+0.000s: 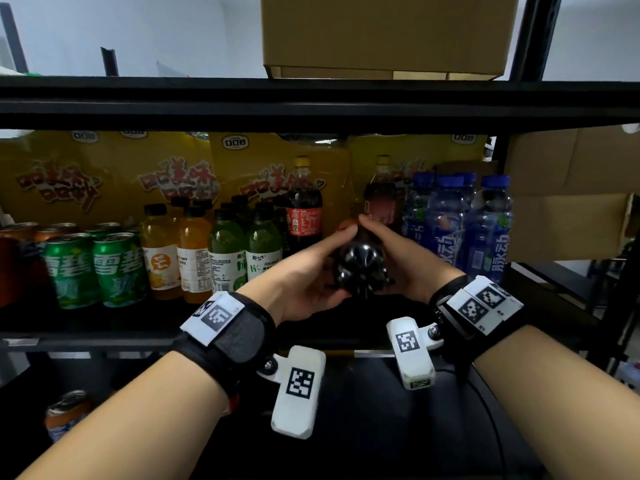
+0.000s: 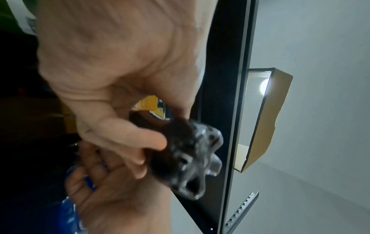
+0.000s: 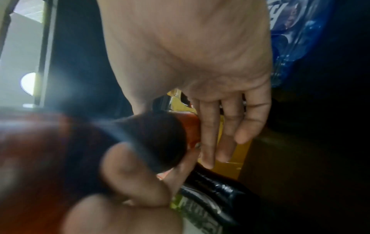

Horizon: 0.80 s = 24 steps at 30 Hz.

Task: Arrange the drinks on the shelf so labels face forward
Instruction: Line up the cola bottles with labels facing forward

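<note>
I hold a dark cola bottle (image 1: 362,268) tipped toward me, its lobed base facing the head camera at the centre of the frame, above the front of the black shelf (image 1: 104,327). My left hand (image 1: 304,275) wraps its lower body from the left and my right hand (image 1: 398,261) from the right, both grips clamped on it, thumbs over the top.

Behind the bottle, along the shelf from left to right, stand green cans (image 1: 95,268), orange juice bottles (image 1: 176,251), green drink bottles (image 1: 242,247), an upright cola bottle (image 1: 304,206) showing the small print of its red label, another cola bottle (image 1: 381,195) behind my fingers, and blue bottles (image 1: 460,223) at the right. Yellow snack bags (image 1: 104,174) line the back.

A black shelf beam (image 1: 311,102) crosses the upper frame, with a cardboard box (image 1: 384,32) on the level above it at top centre. More cardboard (image 1: 571,202) fills the right edge beyond the black upright (image 1: 533,36). The wall (image 1: 138,29) behind is pale grey. At lower left, on a lower level, one orange can (image 1: 65,414) stands in shadow.
</note>
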Motion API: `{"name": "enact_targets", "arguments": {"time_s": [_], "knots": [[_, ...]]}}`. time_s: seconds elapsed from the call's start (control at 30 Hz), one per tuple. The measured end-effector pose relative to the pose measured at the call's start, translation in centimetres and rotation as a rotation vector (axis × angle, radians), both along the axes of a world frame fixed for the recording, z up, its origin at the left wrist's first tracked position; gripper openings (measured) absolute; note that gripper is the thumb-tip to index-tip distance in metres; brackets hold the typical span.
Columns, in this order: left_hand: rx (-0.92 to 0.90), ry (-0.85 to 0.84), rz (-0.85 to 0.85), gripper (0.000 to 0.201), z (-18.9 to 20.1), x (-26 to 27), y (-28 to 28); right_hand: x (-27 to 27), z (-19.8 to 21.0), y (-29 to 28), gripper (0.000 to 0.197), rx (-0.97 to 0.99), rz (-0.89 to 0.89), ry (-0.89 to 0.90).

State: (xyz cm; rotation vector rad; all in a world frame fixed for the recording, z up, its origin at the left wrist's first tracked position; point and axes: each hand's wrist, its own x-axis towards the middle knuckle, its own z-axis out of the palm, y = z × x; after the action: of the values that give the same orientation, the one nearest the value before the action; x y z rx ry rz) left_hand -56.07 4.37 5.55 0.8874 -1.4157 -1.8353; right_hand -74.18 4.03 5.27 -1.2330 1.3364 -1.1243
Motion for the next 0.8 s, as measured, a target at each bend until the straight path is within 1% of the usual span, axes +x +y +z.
{"name": "enact_targets", "arguments": {"time_s": [0.1,0.17,0.23,0.3,0.33,0.4,0.43,0.5,0.53,0.6,0.63,0.73,0.8], "knots": [[0.071,0.091,-0.034,0.054,0.0,0.2,-0.3,-0.1,-0.4,0.3,0.081,0.025,0.028,0.154],[0.034,0.062,-0.045,0.054,-0.4,0.3,-0.5,-0.1,-0.4,0.4,0.079,0.005,0.036,0.202],[-0.039,-0.021,-0.005,0.057,-0.9,0.2,-0.7,0.0,-0.2,0.6,0.071,-0.018,0.009,0.211],[-0.160,-0.099,0.077,0.063,-1.7,-0.1,-0.8,0.1,-0.1,0.6,0.068,-0.064,-0.037,0.175],[-0.222,-0.111,0.123,0.062,-2.0,-0.3,-0.9,0.1,-0.1,0.6,0.069,-0.127,-0.059,0.146],[-0.300,-0.066,0.180,0.054,-2.6,-0.5,-0.9,0.5,-0.4,1.0,0.077,-0.364,-0.147,0.141],[-0.346,-0.033,0.191,0.053,-2.8,-0.6,-1.0,0.6,-0.5,1.3,0.077,-0.498,-0.197,0.157],[-0.525,-0.007,0.215,0.063,-3.1,-0.7,-1.5,0.8,-0.6,2.0,0.064,-0.681,-0.223,0.205],[-0.626,-0.017,0.226,0.069,-3.2,-0.8,-1.9,0.9,-0.7,2.3,0.061,-0.727,-0.210,0.229],[-0.778,-0.072,0.271,0.075,-3.1,-0.9,-2.4,0.8,-0.8,2.8,0.063,-0.782,-0.183,0.296],[-0.830,-0.098,0.305,0.074,-3.1,-1.0,-2.7,0.7,-0.9,2.9,0.066,-0.806,-0.169,0.330],[-0.977,-0.126,0.408,0.058,-3.3,-1.2,-3.2,0.8,-1.5,3.3,0.075,-0.884,-0.120,0.385],[-1.069,-0.151,0.461,0.058,-3.1,-1.6,-3.0,1.0,-2.1,3.7,0.075,-0.950,-0.103,0.377]]}}
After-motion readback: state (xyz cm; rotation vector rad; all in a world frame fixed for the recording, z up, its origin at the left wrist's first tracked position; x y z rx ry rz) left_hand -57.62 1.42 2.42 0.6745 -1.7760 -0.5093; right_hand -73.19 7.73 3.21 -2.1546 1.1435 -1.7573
